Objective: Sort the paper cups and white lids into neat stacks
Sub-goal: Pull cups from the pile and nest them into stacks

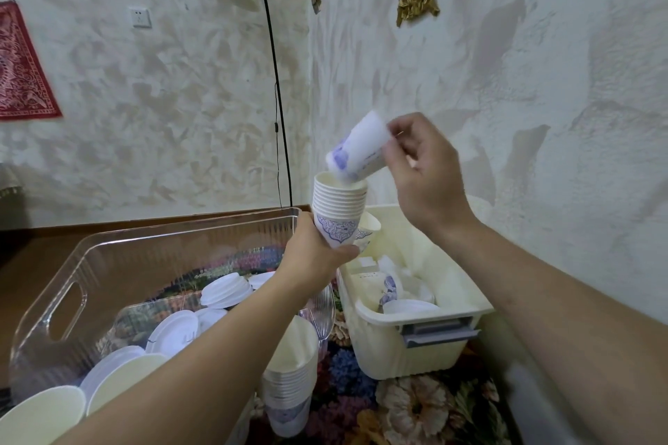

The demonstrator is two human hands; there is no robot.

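Note:
My left hand (314, 256) grips the base of a stack of several white paper cups with blue patterns (338, 208), held upright in the air. Just above that stack, my right hand (426, 170) pinches a single paper cup (358, 146), tilted with its bottom down-left and just inside the stack's top rim. A second cup stack (289, 383) stands below my left forearm. White lids (226, 291) lie loose in the clear plastic bin (72, 278), some piled at its near end.
A cream plastic bin (419, 340) on the right holds a few loose cups and lids. Both bins sit on a floral cloth (408, 408). A black floor lamp (274, 83) stands against the textured wall behind.

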